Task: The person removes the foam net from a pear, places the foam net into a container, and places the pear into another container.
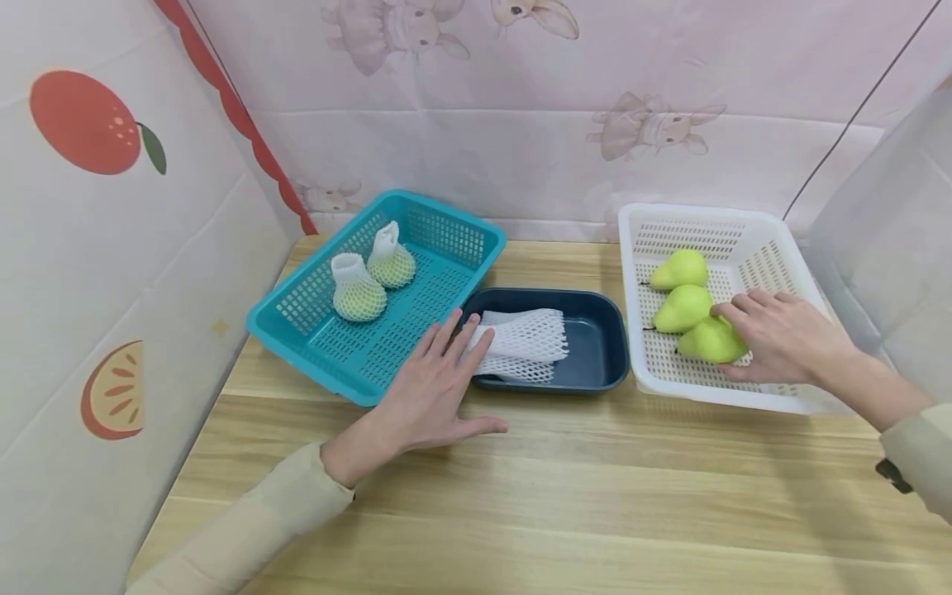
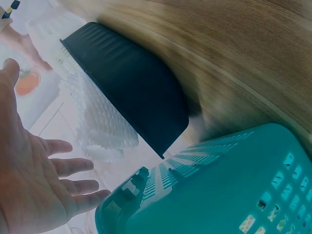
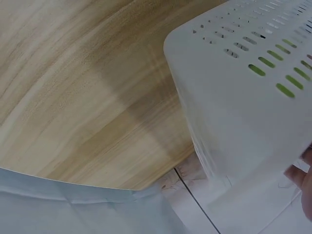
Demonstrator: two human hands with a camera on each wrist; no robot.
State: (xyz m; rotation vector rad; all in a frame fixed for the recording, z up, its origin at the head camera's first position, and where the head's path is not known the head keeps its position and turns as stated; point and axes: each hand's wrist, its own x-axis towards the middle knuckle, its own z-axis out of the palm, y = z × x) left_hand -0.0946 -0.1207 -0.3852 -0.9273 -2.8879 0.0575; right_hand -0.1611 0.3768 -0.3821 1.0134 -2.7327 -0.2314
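My right hand (image 1: 781, 337) reaches into the white basket (image 1: 773, 403) and holds the nearest green pear (image 1: 710, 340) between thumb and fingers. Two more pears, a middle one (image 1: 683, 308) and a far one (image 1: 680, 269), lie beside it. With fingers spread, my left hand (image 1: 431, 388) hovers over the left end of the dark blue tub (image 1: 598, 330). White foam net sleeves (image 1: 524, 337) lie stacked in that tub, partly behind the left fingertips. In the left wrist view the left palm (image 2: 34, 180) faces the sleeves and holds nothing.
A teal basket (image 1: 431, 240) at the left contains two pears in foam nets, one nearer (image 1: 359, 291) and one farther (image 1: 392, 258). All three containers stand on the wooden table (image 1: 565, 496). Printed cloth walls (image 1: 521, 165) enclose the back and sides.
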